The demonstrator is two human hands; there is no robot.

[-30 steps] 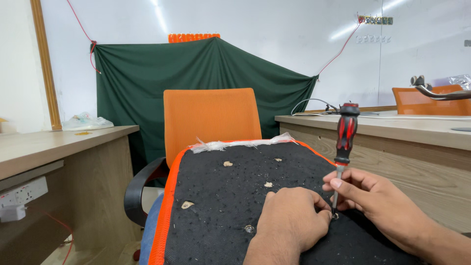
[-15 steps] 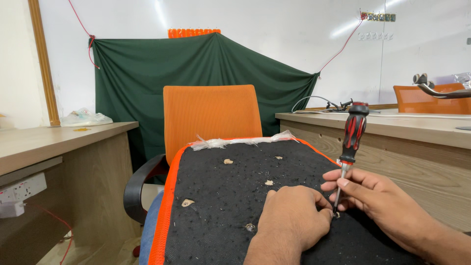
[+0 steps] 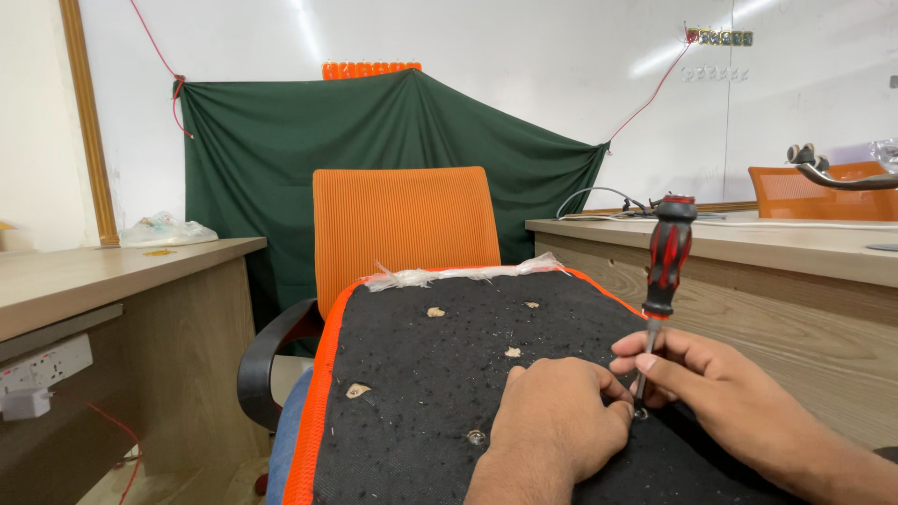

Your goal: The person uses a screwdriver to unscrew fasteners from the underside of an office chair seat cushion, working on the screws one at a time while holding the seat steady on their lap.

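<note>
A black, orange-edged chair seat (image 3: 440, 374) lies upside down in front of me, its underside dotted with crumbs of foam and a small metal insert (image 3: 476, 437). My left hand (image 3: 559, 419) rests curled on this underside, fingertips beside the tip of a screwdriver. The screwdriver (image 3: 666, 257) has a red and black handle and stands nearly upright, leaning slightly right at the top. My right hand (image 3: 720, 393) pinches its metal shaft low down, just above the point where the tip meets the seat.
An orange office chair (image 3: 402, 229) stands behind the seat, before a dark green cloth (image 3: 281, 159) hung on the white wall. Wooden desks flank me: one on the left (image 3: 112, 271) with a power strip (image 3: 42, 365), one on the right (image 3: 776, 252) with cables.
The screwdriver's handle has tipped slightly to the right while its tip stays at the same spot. Both hands remain in place on the seat.
</note>
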